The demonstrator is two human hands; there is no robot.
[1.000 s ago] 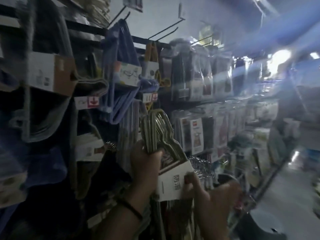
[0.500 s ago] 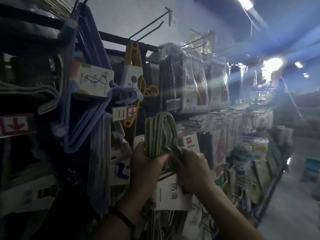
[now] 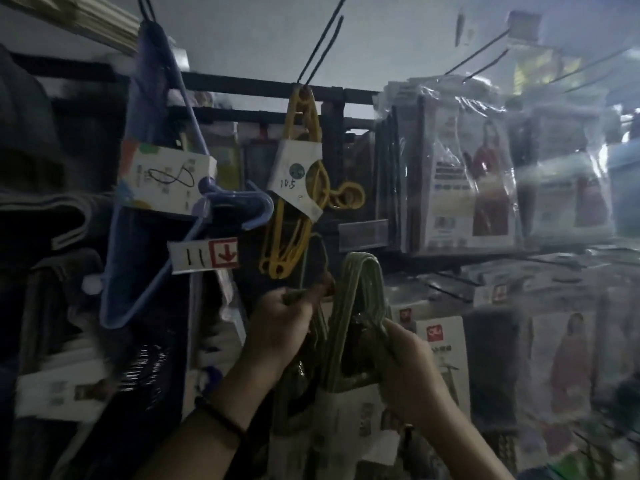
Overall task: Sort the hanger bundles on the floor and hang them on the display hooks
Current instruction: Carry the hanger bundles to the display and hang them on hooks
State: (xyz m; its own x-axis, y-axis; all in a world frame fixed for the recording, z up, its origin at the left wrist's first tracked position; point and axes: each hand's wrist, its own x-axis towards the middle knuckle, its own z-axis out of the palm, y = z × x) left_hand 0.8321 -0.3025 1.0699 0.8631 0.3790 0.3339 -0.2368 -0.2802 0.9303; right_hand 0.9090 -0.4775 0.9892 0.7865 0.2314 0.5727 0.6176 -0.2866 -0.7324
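A bundle of green hangers [image 3: 360, 306] with a white card sleeve is held up in front of the display wall. My left hand [image 3: 277, 327] grips a green hanger part on the bundle's left side. My right hand [image 3: 412, 368] grips the bundle's right shoulder near the hooks. A yellow hanger bundle [image 3: 301, 174] with a white card hangs from a black display hook [image 3: 322, 46] just above. A blue hanger bundle [image 3: 152, 188] hangs to the left. Whether the green bundle sits on a hook is hidden.
Bagged goods in clear plastic [image 3: 467, 168] fill the rack on the right. A white tag with a red arrow [image 3: 204, 258] sticks out at centre left. More bare black hooks [image 3: 478, 60] jut out at the upper right. Dark packs hang at the far left.
The view has swung up and closer to the rack. My right hand has dropped from the top of the green bundle to its right shoulder, and my left hand has spread away to the left.
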